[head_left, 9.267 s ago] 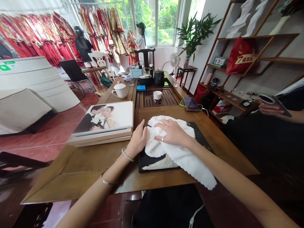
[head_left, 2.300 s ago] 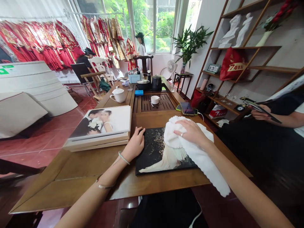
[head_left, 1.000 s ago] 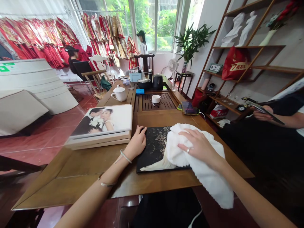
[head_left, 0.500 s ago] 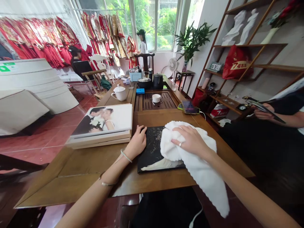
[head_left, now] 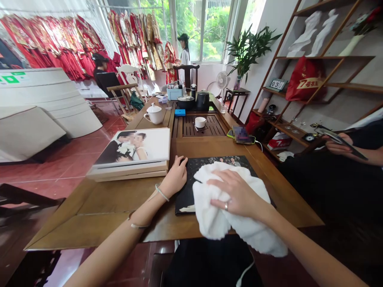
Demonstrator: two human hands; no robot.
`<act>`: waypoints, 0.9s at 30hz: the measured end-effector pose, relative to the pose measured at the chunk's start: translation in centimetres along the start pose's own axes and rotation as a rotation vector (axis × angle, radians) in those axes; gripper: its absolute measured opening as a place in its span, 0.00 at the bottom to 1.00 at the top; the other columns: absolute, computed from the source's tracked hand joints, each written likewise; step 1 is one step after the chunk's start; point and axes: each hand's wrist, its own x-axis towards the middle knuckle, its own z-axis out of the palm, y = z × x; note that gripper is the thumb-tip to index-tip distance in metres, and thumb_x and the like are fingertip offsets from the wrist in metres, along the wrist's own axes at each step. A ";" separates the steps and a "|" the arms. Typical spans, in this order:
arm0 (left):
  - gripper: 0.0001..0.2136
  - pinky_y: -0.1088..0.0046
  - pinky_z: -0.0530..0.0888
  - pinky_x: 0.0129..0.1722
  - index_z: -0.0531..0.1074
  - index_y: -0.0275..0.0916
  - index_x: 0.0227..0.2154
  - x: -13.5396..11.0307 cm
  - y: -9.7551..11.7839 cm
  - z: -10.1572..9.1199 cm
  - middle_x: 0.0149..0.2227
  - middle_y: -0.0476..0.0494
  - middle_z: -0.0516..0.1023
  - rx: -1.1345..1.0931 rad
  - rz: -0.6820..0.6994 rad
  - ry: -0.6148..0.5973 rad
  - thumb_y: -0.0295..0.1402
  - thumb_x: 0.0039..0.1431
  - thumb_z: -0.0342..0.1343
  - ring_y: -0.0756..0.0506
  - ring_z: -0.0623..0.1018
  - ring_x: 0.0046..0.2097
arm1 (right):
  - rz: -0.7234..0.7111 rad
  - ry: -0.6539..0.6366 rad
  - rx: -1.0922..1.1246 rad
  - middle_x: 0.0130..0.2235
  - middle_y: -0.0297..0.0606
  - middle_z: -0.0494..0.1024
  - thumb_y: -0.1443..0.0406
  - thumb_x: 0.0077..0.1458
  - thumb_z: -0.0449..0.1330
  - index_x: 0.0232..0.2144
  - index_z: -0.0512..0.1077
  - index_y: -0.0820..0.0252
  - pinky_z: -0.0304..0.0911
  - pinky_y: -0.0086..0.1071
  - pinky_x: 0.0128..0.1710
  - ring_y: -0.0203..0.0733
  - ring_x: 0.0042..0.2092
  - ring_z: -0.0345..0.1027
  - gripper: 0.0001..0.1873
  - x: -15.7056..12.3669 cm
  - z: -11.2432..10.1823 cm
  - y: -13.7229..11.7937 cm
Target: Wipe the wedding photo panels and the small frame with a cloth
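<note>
A dark photo album (head_left: 209, 164) with a picture on its cover lies flat on the wooden table (head_left: 119, 199) in front of me. My right hand (head_left: 236, 194) presses a crumpled white towel (head_left: 227, 207) down on the album's near half, fingers curled over the cloth; the towel's tail hangs off the table's front edge. My left hand (head_left: 176, 177) rests at the album's left edge, fingers bent against its far left corner, steadying it.
A stack of white albums (head_left: 131, 153) lies to the left. Behind are a slatted tea tray with a cup (head_left: 200, 121), a white teapot (head_left: 154, 113), kettles and a phone (head_left: 241, 134). Another person's hand with a phone (head_left: 338, 143) is at right. Shelves stand behind.
My right hand has dragged the towel from the album's far right part toward me and leftward to the near edge. The left hand has stayed at the album's left corner.
</note>
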 end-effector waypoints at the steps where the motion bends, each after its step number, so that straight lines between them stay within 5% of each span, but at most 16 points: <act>1: 0.21 0.47 0.59 0.65 0.64 0.28 0.58 0.0 0.0 0.0 0.62 0.24 0.62 -0.001 -0.003 -0.004 0.25 0.64 0.40 0.31 0.56 0.69 | -0.019 -0.013 0.016 0.56 0.44 0.70 0.54 0.57 0.60 0.51 0.70 0.52 0.58 0.51 0.55 0.55 0.56 0.62 0.21 -0.7 -0.2 -0.5; 8: 0.21 0.48 0.59 0.66 0.64 0.31 0.59 0.0 -0.1 -0.1 0.63 0.28 0.63 -0.018 0.020 0.006 0.26 0.64 0.41 0.33 0.55 0.69 | 0.189 0.072 -0.063 0.55 0.42 0.73 0.54 0.58 0.59 0.50 0.71 0.51 0.62 0.50 0.53 0.55 0.54 0.65 0.19 -3.8 -0.7 1.8; 15: 0.21 0.48 0.60 0.65 0.66 0.28 0.57 0.1 0.4 -0.3 0.62 0.27 0.64 -0.039 -0.030 0.017 0.26 0.63 0.42 0.32 0.57 0.68 | 0.388 0.095 -0.118 0.52 0.40 0.75 0.52 0.58 0.56 0.49 0.72 0.51 0.62 0.51 0.52 0.55 0.52 0.66 0.20 0.0 -0.4 5.3; 22: 0.19 0.54 0.61 0.65 0.70 0.33 0.52 0.4 0.9 -0.9 0.56 0.33 0.74 -0.227 -0.105 0.148 0.26 0.62 0.40 0.40 0.70 0.62 | 0.181 0.020 0.003 0.58 0.39 0.72 0.53 0.57 0.58 0.54 0.70 0.52 0.55 0.50 0.59 0.53 0.57 0.64 0.24 6.8 1.2 4.4; 27: 0.19 0.60 0.64 0.63 0.68 0.34 0.53 0.5 1.4 -1.4 0.57 0.35 0.73 -0.463 -0.247 0.222 0.35 0.67 0.40 0.42 0.72 0.59 | 0.028 0.012 0.089 0.60 0.41 0.70 0.52 0.55 0.62 0.61 0.65 0.55 0.50 0.49 0.63 0.52 0.62 0.58 0.33 9.9 2.1 2.9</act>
